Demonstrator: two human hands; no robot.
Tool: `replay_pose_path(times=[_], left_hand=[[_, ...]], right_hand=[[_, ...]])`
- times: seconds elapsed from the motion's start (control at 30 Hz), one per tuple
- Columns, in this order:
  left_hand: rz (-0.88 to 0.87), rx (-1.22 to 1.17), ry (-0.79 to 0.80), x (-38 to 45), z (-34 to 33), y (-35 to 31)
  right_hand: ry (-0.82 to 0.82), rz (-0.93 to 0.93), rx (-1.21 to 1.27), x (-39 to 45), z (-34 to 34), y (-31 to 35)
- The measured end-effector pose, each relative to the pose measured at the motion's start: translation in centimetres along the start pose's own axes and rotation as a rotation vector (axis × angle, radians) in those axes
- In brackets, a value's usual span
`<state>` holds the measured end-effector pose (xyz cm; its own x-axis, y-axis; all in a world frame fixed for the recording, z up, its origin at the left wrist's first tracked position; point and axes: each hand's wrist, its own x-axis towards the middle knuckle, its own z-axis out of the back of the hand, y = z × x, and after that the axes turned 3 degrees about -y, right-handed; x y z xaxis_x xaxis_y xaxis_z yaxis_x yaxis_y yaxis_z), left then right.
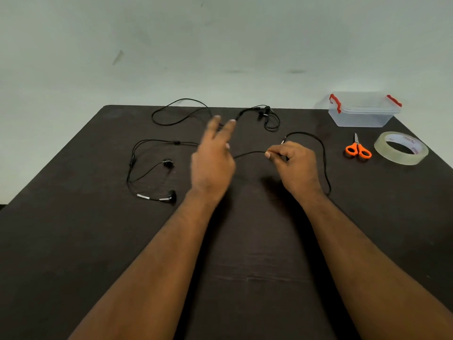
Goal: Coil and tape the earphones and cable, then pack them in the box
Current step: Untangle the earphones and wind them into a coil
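A: What is the right hand [294, 163] doing?

B: It pinches a black cable [247, 153] between thumb and fingertips, near the middle of the table [73, 241]. The cable loops out toward the right edge and back by the wrist.

A: And the left hand [212, 163]?

B: Raised over the cable, blurred, fingers spread apart and straight, holding nothing.

A: Where are the earphones?

B: 1 set of earphones [152, 173] lies loose toward the left edge, its 2 buds nearest the person. A 2nd earphone set [266, 116] lies at the far edge, its wire looping left.

A: The box?

B: A clear box [362, 111] with red clips sits at the far right corner, lid on. Just nearer are orange scissors [358, 149] and, beside them, a tape roll [401, 148].
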<state>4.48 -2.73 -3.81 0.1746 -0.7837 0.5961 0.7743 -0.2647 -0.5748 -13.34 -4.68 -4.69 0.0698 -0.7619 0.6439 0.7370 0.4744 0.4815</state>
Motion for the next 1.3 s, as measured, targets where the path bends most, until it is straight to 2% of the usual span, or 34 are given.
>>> replay_pose_path(times=[0.07, 0.13, 0.37, 0.57, 0.67, 0.73, 0.87, 1.03, 1.1, 1.13, 1.3], left_hand=[[0.054, -0.291, 0.191, -1.0, -1.4, -1.3], [0.166, -0.425, 0.269, -1.2, -2.0, -1.2], [0.134, -0.372, 0.097, 0.2, -0.6, 0.7], [0.429, -0.310, -0.253, 3.0, 2.5, 7.0], [0.512, -0.271, -0.352, 3.3, 3.5, 8.5], [0.507, -0.264, -0.371, 3.2, 3.5, 8.4], [0.403, -0.320, -0.245, 2.4, 2.4, 6.2], [0.131, -0.519, 0.132, 0.2, -0.3, 1.0], [0.144, -0.586, 0.253, -0.8, -1.5, -0.6], [0.148, -0.584, 0.276, -1.0, -1.9, -1.0], [0.051, -0.427, 0.194, -0.5, -1.2, -0.1]], right_hand=[[0.027, 0.065, 0.027, -0.1, -0.2, 0.4], [0.028, 0.108, 0.055, -0.2, -0.3, 0.6], [-0.030, 0.139, 0.128, -0.3, -0.3, 0.6], [-0.077, 0.024, 0.108, 0.2, 0.7, -1.1], [-0.064, 0.035, 0.075, 0.2, 0.8, -1.2], [-0.063, 0.036, 0.067, 0.1, 0.8, -1.3], [-0.077, 0.017, 0.072, 0.1, 0.6, -1.3], [0.002, 0.115, 0.101, -0.1, -0.1, -0.2], [0.009, 0.140, 0.113, -0.1, -0.1, 0.1], [0.009, 0.147, 0.128, -0.1, -0.1, 0.2], [0.083, 0.181, 0.131, -0.3, -0.2, 0.7]])
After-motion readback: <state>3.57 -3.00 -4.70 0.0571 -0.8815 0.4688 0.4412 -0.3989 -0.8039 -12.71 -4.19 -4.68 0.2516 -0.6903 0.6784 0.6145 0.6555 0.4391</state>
